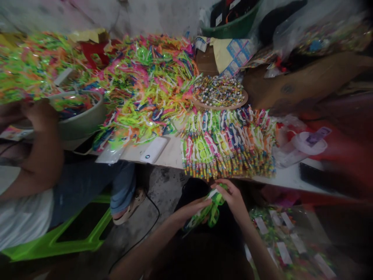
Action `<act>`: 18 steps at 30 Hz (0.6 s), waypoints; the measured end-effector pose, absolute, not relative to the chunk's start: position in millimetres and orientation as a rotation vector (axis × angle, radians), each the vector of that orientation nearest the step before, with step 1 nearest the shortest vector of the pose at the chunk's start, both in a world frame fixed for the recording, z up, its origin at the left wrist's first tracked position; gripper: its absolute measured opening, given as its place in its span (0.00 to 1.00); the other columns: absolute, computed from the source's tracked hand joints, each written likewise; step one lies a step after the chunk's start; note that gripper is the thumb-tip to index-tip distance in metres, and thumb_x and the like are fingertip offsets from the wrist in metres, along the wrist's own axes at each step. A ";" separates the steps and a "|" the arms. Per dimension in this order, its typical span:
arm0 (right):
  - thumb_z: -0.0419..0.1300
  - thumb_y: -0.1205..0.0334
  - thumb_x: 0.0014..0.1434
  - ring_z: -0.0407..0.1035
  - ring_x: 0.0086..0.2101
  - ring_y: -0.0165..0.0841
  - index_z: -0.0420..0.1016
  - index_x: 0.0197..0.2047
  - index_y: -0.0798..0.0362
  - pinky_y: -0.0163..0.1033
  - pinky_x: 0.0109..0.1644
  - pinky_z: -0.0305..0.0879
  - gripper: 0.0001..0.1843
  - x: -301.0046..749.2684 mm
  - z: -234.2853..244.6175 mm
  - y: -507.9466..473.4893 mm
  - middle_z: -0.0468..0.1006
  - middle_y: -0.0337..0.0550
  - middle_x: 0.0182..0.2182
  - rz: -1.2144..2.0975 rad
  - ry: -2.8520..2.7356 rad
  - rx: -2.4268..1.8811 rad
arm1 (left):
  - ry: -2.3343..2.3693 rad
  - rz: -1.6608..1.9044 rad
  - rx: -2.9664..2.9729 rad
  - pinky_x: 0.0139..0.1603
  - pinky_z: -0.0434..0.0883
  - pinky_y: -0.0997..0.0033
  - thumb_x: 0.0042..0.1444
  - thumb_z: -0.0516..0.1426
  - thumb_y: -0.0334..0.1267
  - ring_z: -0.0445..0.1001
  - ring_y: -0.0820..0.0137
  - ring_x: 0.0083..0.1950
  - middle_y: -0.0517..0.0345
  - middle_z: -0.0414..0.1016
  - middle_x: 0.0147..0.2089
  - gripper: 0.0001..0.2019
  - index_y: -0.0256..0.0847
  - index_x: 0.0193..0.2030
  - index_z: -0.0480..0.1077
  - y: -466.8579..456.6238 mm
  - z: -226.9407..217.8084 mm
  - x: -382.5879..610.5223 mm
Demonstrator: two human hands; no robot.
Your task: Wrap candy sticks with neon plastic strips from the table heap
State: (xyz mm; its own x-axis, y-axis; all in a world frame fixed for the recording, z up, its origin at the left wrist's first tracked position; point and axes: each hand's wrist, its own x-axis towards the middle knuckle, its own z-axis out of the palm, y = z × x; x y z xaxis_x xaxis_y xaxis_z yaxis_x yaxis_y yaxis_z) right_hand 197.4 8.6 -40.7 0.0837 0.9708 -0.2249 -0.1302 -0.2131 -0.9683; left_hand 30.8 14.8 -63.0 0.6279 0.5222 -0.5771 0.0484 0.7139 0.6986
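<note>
Here, counter [171, 155] carrying big heap of neon plastic strips [145, 85], then row of packed pencils [227, 144] lying along near edge, then tray of small pencils [218, 93]. Co-worker's arm [43, 144] resting beside bowl [84, 120] at left. Below counter edge, left hand [192, 208] and right hand [231, 196] pinching green strip packet [211, 208] between them, fingers curling around it.
</note>
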 end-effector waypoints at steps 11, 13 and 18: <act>0.71 0.58 0.39 0.73 0.34 0.32 0.74 0.43 0.51 0.37 0.37 0.72 0.25 215.3 -51.0 2.4 0.80 0.40 0.35 1.663 -0.732 -1.224 | 0.872 0.318 0.743 0.26 0.61 0.78 0.46 0.60 0.55 0.66 0.78 0.26 0.61 0.71 0.29 0.30 0.36 0.50 0.67 15.1 -55.3 27.9; 0.72 0.56 0.37 0.73 0.29 0.32 0.75 0.39 0.52 0.38 0.33 0.73 0.23 218.1 -52.4 1.3 0.79 0.38 0.29 1.603 -0.777 -1.285 | 0.871 0.311 0.764 0.26 0.59 0.78 0.47 0.60 0.55 0.64 0.78 0.25 0.62 0.71 0.29 0.27 0.36 0.47 0.68 14.1 -54.7 28.2; 0.70 0.52 0.40 0.61 0.15 0.24 0.74 0.36 0.54 0.34 0.20 0.66 0.21 226.2 -52.4 3.7 0.71 0.31 0.17 1.466 -0.809 -1.367 | 0.927 0.312 0.829 0.29 0.60 0.77 0.49 0.58 0.53 0.64 0.77 0.27 0.61 0.71 0.31 0.26 0.37 0.49 0.66 14.2 -58.5 31.9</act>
State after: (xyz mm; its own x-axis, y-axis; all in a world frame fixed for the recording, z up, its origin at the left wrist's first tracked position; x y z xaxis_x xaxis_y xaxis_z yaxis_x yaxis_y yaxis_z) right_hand 226.2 3.7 -52.4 0.0660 0.9316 -0.3573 -0.1948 -0.3392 -0.9203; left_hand 31.9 14.2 -58.5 0.5839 0.5677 -0.5803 0.1008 0.6586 0.7457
